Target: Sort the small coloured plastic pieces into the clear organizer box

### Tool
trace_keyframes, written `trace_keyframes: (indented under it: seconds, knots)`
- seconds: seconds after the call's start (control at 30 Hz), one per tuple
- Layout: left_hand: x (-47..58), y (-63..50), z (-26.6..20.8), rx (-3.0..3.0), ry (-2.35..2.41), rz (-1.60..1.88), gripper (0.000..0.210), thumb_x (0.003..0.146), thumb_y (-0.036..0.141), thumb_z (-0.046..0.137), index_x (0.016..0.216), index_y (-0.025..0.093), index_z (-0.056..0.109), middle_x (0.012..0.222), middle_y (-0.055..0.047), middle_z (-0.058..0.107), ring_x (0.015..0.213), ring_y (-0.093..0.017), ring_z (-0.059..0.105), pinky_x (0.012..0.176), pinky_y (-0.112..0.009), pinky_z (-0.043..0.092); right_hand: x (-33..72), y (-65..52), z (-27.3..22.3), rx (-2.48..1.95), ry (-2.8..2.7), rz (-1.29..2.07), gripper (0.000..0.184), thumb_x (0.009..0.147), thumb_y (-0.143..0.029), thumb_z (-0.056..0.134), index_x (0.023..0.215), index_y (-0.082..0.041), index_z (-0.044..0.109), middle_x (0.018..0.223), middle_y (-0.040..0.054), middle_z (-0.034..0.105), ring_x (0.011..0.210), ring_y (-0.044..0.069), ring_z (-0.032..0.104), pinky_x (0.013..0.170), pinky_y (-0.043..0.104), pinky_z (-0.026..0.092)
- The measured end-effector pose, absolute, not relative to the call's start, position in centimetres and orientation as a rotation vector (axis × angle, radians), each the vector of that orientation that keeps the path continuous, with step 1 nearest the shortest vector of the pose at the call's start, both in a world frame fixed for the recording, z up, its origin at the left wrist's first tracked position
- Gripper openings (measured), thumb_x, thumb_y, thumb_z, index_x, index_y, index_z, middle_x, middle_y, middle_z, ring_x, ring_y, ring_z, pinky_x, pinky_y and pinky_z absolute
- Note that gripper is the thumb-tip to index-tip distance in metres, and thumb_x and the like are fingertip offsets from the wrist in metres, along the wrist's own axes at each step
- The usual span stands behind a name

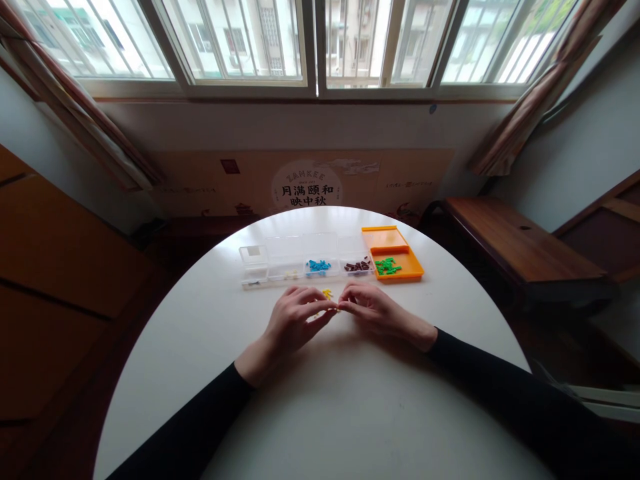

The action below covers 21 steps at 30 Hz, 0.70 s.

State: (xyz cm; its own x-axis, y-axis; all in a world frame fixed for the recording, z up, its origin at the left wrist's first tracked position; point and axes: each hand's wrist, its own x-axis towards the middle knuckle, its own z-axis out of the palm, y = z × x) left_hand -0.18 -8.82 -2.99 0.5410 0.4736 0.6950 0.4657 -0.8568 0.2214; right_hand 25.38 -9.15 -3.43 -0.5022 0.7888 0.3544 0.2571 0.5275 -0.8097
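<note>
My left hand (pixel 301 313) and my right hand (pixel 375 309) meet fingertip to fingertip above the white table. Both are closed in a pinch; whatever sits between the fingertips is too small and too covered to name. Just behind them lie small yellow pieces (pixel 327 293), partly hidden by my fingers. Beyond stands a clear plastic compartment box (pixel 260 283) with its lids up. It holds blue pieces (pixel 319 267), dark brown pieces (pixel 357 266) and a few pale pieces (pixel 291 275). At its right end, an open orange box (pixel 413 270) contains green pieces (pixel 387 267).
The round white table (pixel 350 413) has its curved far edge just past the boxes. A wooden bench (pixel 520 233) stands to the right, and a wooden cabinet (pixel 55 280) to the left. Behind the table are a printed panel (pixel 200 173) and barred windows (pixel 245 47).
</note>
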Motion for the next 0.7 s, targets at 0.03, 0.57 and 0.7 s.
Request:
trace_keyframes:
  seconds: [0.03, 0.57, 0.7]
  knots:
    - [-0.2, -8.8, -3.0, 2.744, 0.847, 1.242, 0.01, 0.102, 0.026, 0.081, 0.111, 0.031, 0.084, 0.094, 0.001, 0.082, 0.083, -0.015, 0.077, 0.08, -0.034, 0.053, 25.4, -9.2, -3.4, -0.844, -2.025, 0.903, 0.028, 0.114, -0.043, 0.066, 0.1, -0.021, 0.077, 0.099, 0.0044, 0.075, 0.088, 0.018, 0.069, 0.081, 0.032, 0.056]
    - [-1.7, -7.9, -2.9, 2.659, 1.035, 1.301, 0.005, 0.104, 0.03, 0.079, 0.104, 0.027, 0.083, 0.095, -0.001, 0.082, 0.086, -0.018, 0.076, 0.085, -0.036, 0.056, 26.4, -9.8, -3.3, -0.934, -2.251, 0.384, 0.011, 0.097, -0.025, 0.082, 0.106, -0.025, 0.076, 0.096, 0.0019, 0.071, 0.089, 0.021, 0.065, 0.086, 0.035, 0.048]
    - [-1.6, -7.9, -2.9, 2.645, 1.065, 1.308, 0.005, 0.105, 0.029, 0.078, 0.103, 0.027, 0.082, 0.094, -0.001, 0.082, 0.087, -0.018, 0.076, 0.085, -0.037, 0.055, 26.4, -9.8, -3.3, -0.94, -2.251, 0.382, 0.011, 0.097, -0.025, 0.082, 0.106, -0.025, 0.076, 0.096, 0.0012, 0.07, 0.088, 0.021, 0.064, 0.085, 0.035, 0.047]
